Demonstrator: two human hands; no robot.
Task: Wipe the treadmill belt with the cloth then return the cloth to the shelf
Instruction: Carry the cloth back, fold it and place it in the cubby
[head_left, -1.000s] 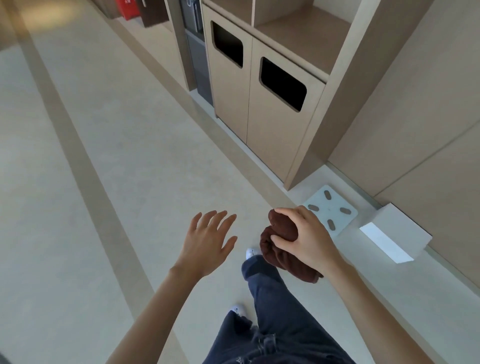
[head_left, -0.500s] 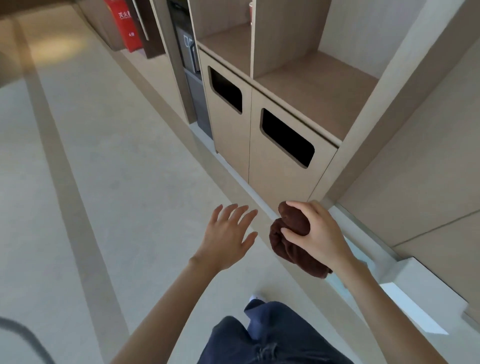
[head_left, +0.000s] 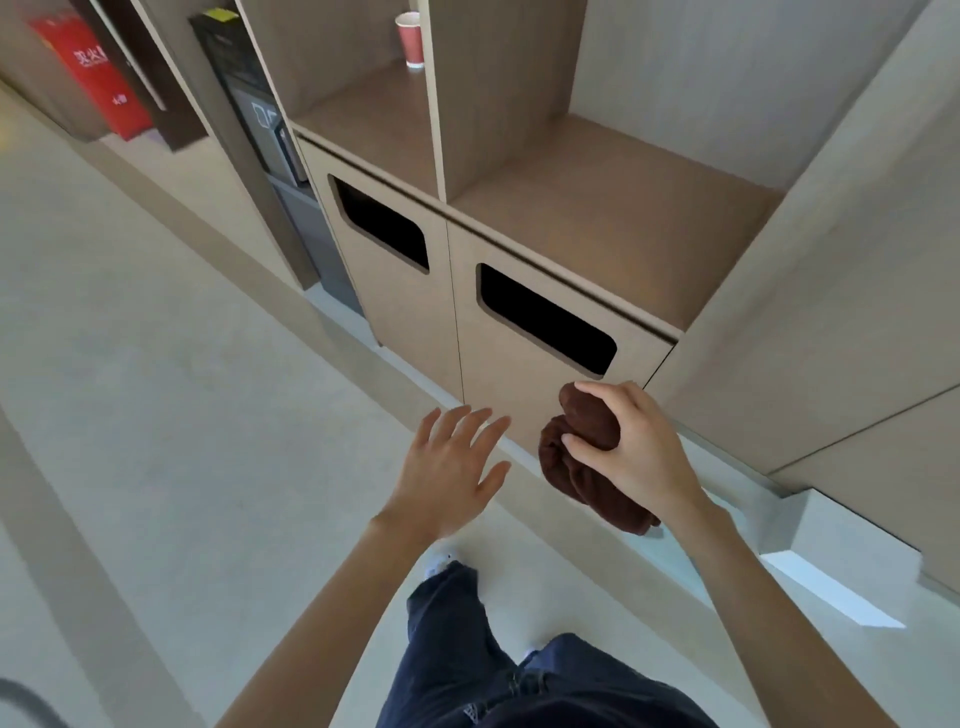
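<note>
The person wore loose dark blue jeans (head_left: 467, 660) and a white shoe (head_left: 438, 563). The left hand (head_left: 447, 470) and the right hand (head_left: 636, 449) were bare, as were both forearms (head_left: 332, 613).

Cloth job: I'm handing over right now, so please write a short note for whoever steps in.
Right hand grips the bunched brown cloth in front of the cabinet, below the shelf. Left hand is open, holding nothing.
Treadmill is not in view, so the wipe cannot be checked here.
To do: set the cloth on the shelf and let go; the near compartment looks closest.
</note>
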